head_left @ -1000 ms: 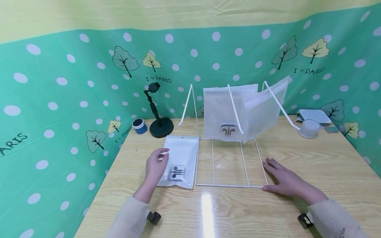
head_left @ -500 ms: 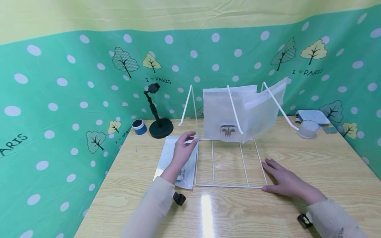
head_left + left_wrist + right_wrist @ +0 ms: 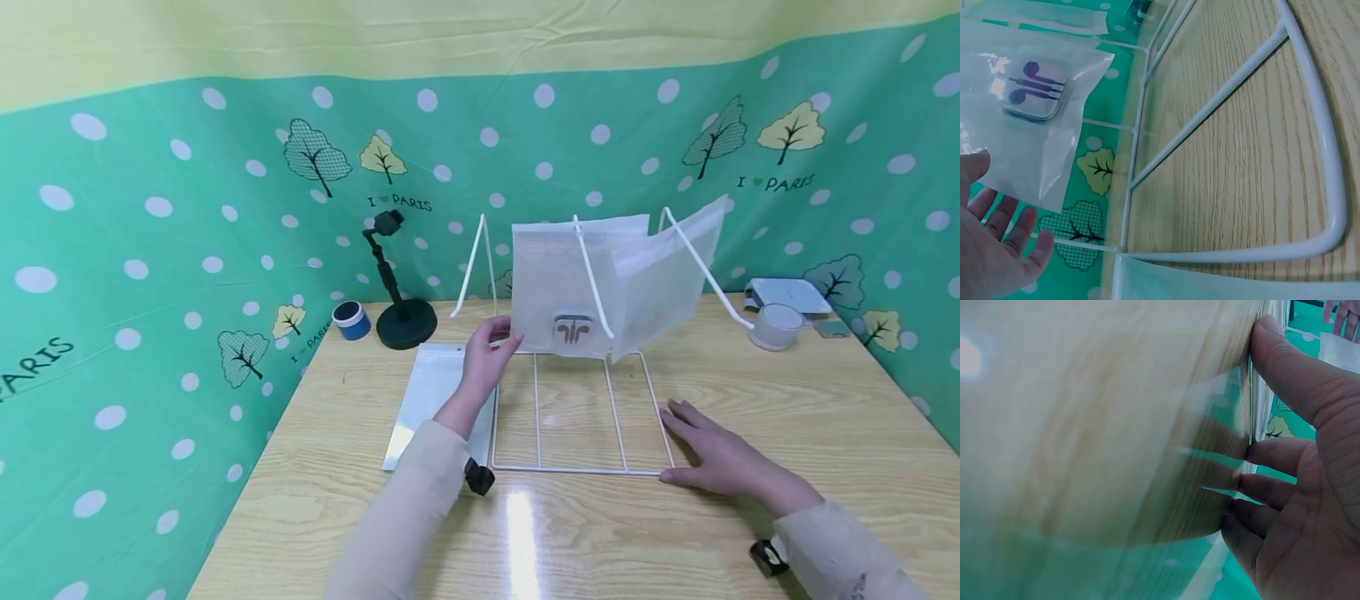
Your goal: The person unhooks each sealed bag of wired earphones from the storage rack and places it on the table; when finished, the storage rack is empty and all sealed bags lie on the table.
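- The left hand (image 3: 487, 354), near the middle of the frame, reaches to the lower left edge of the earphone bag (image 3: 555, 275). Its fingers are loosely bent with a gap to the thumb, and no firm pinch shows; in the left wrist view the thumb overlaps the film. Whether it presses there, I cannot tell.
- The earphone bag hangs upright at the middle hook of the wire rack (image 3: 577, 471), a little right of the frame's centre. An earphone case (image 3: 573, 330) sits near its bottom.
- A second bag (image 3: 663, 275) hangs at the right hook, slanting toward the upper right of the frame and meeting the first bag.
- The right hand (image 3: 708, 454), at the lower right, lies with fingers extended beside the rack's right rim, thumb by its near corner. It grips nothing; its fingertips rest on the tabletop (image 3: 600, 542).
- A flat bag (image 3: 435, 392) lies left of the rack, partly under the left arm.
- The step in hand looks like tending to the hung earphone bag, probably setting how it hangs, with the right hand perhaps steadying the rack.
- The next move would call for a light touch or pinch at that lower edge, gentle enough to keep the bag on its hook.
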Action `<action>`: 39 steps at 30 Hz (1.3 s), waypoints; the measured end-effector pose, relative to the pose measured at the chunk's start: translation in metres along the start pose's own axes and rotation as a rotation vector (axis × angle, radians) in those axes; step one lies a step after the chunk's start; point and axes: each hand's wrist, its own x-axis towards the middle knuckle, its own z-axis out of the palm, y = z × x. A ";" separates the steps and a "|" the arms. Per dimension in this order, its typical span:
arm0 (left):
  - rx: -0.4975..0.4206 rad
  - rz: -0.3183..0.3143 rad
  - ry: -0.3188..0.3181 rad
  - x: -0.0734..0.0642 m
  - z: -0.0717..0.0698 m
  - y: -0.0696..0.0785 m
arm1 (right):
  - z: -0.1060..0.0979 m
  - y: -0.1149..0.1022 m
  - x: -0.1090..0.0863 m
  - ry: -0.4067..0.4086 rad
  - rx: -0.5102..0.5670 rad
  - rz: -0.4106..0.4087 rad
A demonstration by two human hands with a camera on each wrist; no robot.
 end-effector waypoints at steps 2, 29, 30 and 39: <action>-0.002 -0.009 0.008 0.002 0.003 -0.001 | 0.001 0.000 0.000 -0.003 0.001 0.006; -0.105 0.000 -0.054 -0.006 0.012 -0.003 | 0.002 -0.001 -0.001 0.000 0.006 0.007; -0.124 -0.007 -0.068 -0.007 0.012 -0.002 | 0.001 -0.001 -0.001 0.000 0.006 0.008; -0.257 -0.024 -0.142 -0.024 0.003 0.018 | 0.002 0.000 0.000 0.000 -0.006 0.005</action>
